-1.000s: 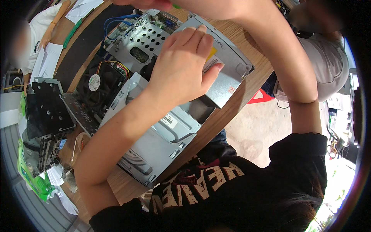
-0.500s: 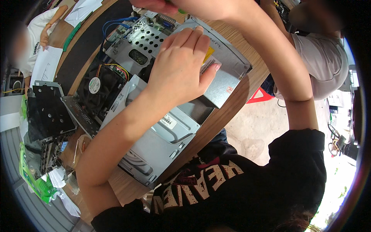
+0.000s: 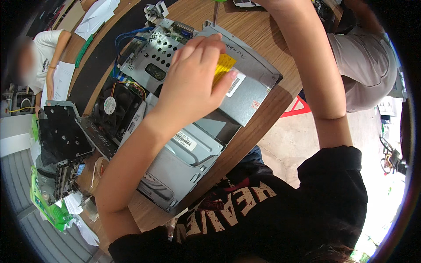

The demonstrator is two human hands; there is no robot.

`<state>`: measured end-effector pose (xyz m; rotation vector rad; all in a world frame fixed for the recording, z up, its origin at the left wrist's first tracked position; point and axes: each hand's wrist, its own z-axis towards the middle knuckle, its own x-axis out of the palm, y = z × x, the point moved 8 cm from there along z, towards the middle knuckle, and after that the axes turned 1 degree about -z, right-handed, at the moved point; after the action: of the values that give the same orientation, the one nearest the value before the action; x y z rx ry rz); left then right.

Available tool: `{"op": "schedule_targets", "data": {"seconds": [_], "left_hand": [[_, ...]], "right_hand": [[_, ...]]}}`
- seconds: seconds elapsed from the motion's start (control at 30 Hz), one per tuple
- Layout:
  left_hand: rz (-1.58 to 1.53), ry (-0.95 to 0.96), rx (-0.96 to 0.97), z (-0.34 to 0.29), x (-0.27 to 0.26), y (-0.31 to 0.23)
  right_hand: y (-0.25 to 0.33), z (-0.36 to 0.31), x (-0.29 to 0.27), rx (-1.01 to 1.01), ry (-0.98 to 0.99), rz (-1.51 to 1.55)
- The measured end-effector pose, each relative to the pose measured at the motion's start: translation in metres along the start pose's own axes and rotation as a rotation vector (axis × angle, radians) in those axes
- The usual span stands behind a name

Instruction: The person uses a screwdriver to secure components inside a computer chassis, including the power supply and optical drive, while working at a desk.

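Note:
A desktop computer case [image 3: 193, 165] lies open in front of me, its grey drive cage towards my body. At its right end is a metal power supply box [image 3: 247, 98] with a yellow label. My left hand [image 3: 190, 72] rests on this box, fingers bent, the thumb spread apart onto a white label. At the top edge, a screwdriver [image 3: 215, 12] with a green handle points down at the box's far edge. My right hand [image 3: 269, 3] is mostly cut off by the top edge; its fingers are out of sight, so its grip on the screwdriver cannot be seen.
A black fan [image 3: 115, 105] and blue cables [image 3: 118, 37] sit at the case's left side. Further left stand a black metal panel [image 3: 63, 129] and a green bag [image 3: 48, 206]. One person sits far left beside papers [image 3: 61, 79], another at right. A red stool [image 3: 298, 107] is below the table.
My right hand has shifted up and right, mostly leaving the picture. The screwdriver's shaft now shows. The view has shifted slightly; my left hand stays on the power supply.

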<state>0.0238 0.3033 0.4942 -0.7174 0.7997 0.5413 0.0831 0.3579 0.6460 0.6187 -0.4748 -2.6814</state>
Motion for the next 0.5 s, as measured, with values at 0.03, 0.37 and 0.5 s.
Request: {"op": "schedule_targets", "data": {"seconds": [0.03, 0.37, 0.5], "left_hand": [[0.005, 0.007, 0.004, 0.001, -0.001, 0.002], [-0.22, 0.088, -0.198, 0.027, -0.008, 0.021], [-0.115, 0.167, -0.157, 0.038, -0.005, 0.015]], "right_hand": [[-0.018, -0.003, -0.009, 0.212, -0.089, 0.329], [-0.051, -0.019, -0.05, 0.241, -0.333, 0.712], [-0.058, -0.029, -0.061, 0.195, -0.351, 0.739]]}}
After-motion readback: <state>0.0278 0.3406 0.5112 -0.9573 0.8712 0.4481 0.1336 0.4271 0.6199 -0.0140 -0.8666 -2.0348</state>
